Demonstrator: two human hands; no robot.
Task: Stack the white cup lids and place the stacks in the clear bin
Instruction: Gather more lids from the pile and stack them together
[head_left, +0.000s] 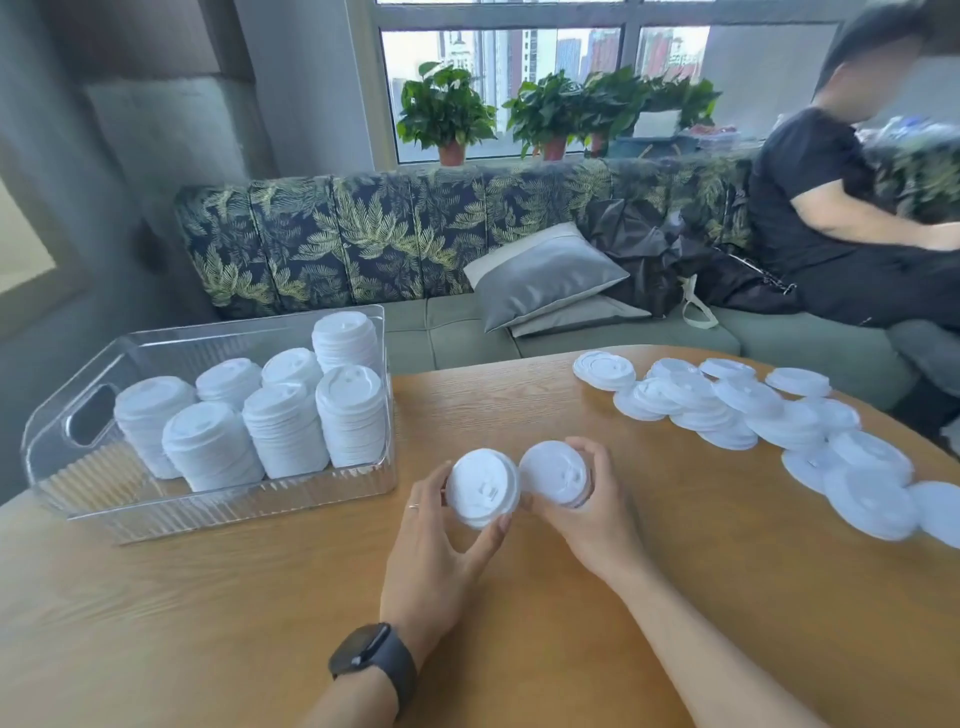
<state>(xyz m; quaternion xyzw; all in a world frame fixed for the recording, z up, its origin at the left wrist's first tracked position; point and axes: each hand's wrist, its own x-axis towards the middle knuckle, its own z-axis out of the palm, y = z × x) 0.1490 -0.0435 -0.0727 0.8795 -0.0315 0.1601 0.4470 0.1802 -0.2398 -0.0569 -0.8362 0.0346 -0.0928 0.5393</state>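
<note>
Two hands each holding white cup lids above a wooden worktop (519, 623).

The left hand (436, 551) has its grip curled round one lid stack (482, 488); the right hand (592, 514) grasps a second lid stack (555, 474), the two touching. Loose lids (753, 410) lie scattered at far right. The clear bin (78, 421), at left, holds seven upright stacks (283, 431).

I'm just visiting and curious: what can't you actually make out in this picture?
All in the head view:
- Lids in the left hand: only the top lid shows, so how many lie under it is unclear.
- Lids in the right hand: the fingers hide their lower edge.
- Loose lids: they overlap, and the right frame edge cuts the pile.
- Stacks in the bin: the back ones are partly hidden by the front ones.
</note>
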